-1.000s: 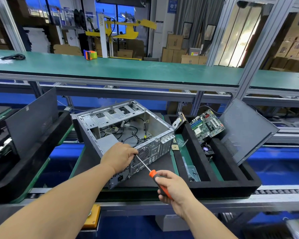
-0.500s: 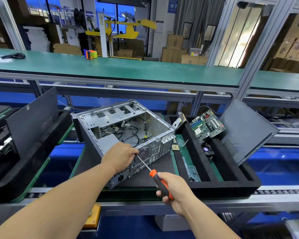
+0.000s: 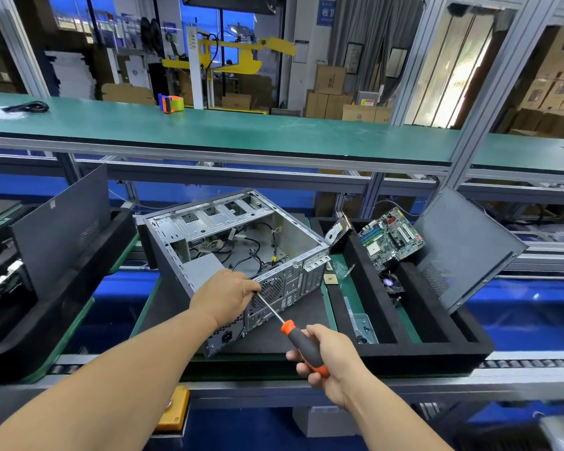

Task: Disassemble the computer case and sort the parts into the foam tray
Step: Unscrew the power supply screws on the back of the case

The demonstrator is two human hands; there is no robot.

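An open grey computer case [image 3: 235, 242] lies on its side on a dark mat, cables and a power supply showing inside. My left hand [image 3: 225, 297] grips the case's rear top edge beside the fan grille. My right hand [image 3: 329, 359] holds an orange and black screwdriver [image 3: 302, 343], its shaft slanting up left with the tip at the rear panel under my left fingers. The black foam tray [image 3: 433, 349] sits right of the case. It holds a motherboard [image 3: 391, 237], a hard drive [image 3: 337, 234], a fan [image 3: 392, 284] and the side panel [image 3: 463, 249].
A second foam tray [image 3: 79, 281] with a dark panel [image 3: 62, 229] stands at the left. A green shelf [image 3: 241, 131] runs overhead behind the case, with a tape dispenser [image 3: 171, 103] on it. A small clear box of screws [image 3: 363, 328] lies in the tray's near slot.
Both hands and the screwdriver stay almost where they were; my right hand has dropped slightly along the handle.
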